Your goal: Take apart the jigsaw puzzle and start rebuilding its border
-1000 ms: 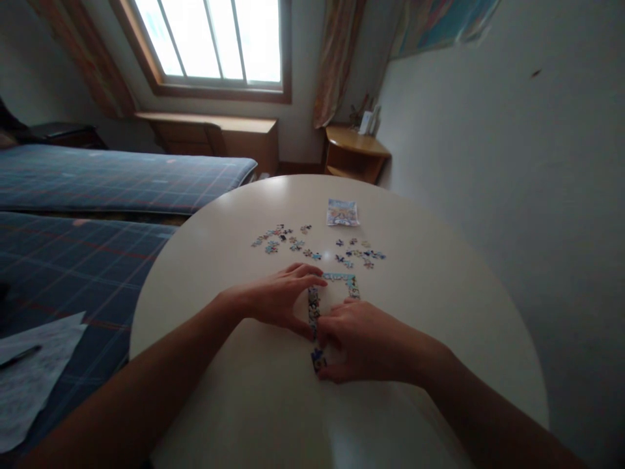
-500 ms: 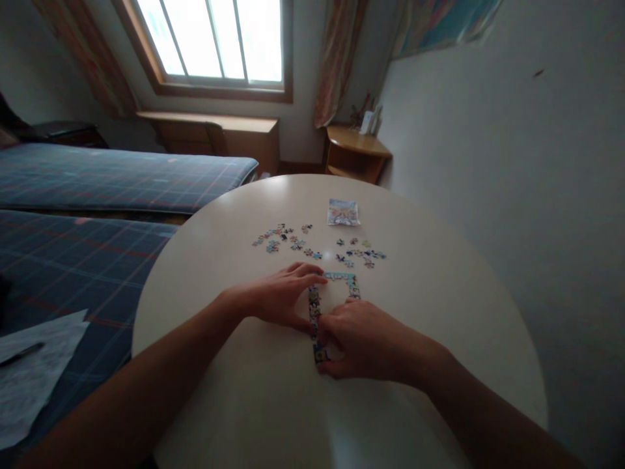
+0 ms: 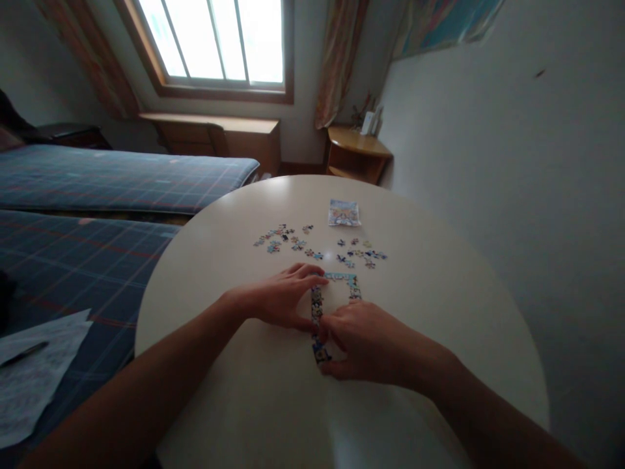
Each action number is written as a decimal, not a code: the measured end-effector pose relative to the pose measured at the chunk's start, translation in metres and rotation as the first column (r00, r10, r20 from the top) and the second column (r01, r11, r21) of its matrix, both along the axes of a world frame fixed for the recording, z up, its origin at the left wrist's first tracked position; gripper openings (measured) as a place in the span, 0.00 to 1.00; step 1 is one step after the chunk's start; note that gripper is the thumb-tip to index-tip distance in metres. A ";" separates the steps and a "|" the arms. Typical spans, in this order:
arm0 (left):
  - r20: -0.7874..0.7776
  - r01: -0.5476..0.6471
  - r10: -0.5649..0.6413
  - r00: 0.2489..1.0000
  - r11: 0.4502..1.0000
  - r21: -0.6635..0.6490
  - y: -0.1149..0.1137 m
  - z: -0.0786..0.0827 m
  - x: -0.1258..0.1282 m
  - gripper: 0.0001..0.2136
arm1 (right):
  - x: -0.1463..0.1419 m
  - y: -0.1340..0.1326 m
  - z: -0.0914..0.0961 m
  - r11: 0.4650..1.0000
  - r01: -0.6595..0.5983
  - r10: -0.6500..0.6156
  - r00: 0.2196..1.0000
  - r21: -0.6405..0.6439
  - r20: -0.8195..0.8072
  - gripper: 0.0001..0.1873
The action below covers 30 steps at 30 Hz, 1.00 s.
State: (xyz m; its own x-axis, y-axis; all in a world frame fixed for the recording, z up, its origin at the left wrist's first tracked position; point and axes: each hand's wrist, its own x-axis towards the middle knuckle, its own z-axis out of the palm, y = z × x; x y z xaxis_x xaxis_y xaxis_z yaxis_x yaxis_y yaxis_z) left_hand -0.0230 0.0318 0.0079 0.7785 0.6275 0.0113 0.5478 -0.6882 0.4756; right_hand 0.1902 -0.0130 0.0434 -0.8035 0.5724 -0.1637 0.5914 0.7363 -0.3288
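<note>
A partly built jigsaw frame (image 3: 336, 279) lies on the round white table (image 3: 439, 293), its left strip running toward me. My left hand (image 3: 280, 296) rests flat beside that strip, fingers stretched along its upper part and touching it. My right hand (image 3: 366, 339) lies over the frame's lower part, fingers curled and pressing the strip's bottom piece (image 3: 320, 353). Loose puzzle pieces (image 3: 286, 238) are scattered beyond the frame, with a second cluster of pieces (image 3: 361, 253) to the right. A small picture card (image 3: 344, 213) lies farther back.
Two beds with blue plaid covers (image 3: 97, 189) stand left of the table. A sheet of paper with a pen (image 3: 34, 365) lies on the nearer bed. A wooden corner shelf (image 3: 356, 153) and a window bench (image 3: 215, 130) stand at the back wall.
My right hand has slid the bottom piece up against the strip's lower end. The left hand has stayed in place along the strip.
</note>
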 end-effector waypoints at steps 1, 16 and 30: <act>-0.002 -0.006 0.006 1.000 1.000 0.000 0.000 0.000 0.001 0.37 | 0.000 0.000 0.000 1.000 0.000 0.000 1.000 -0.002 -0.002 0.10; -0.019 -0.025 0.025 1.000 1.000 0.010 -0.002 -0.001 0.002 0.39 | 0.000 -0.004 0.000 0.998 0.018 -0.017 0.999 -0.052 0.028 0.12; 0.007 -0.011 0.011 1.000 0.999 0.032 -0.003 -0.004 0.000 0.37 | 0.001 -0.001 -0.006 0.998 0.041 -0.042 0.999 0.056 0.027 0.10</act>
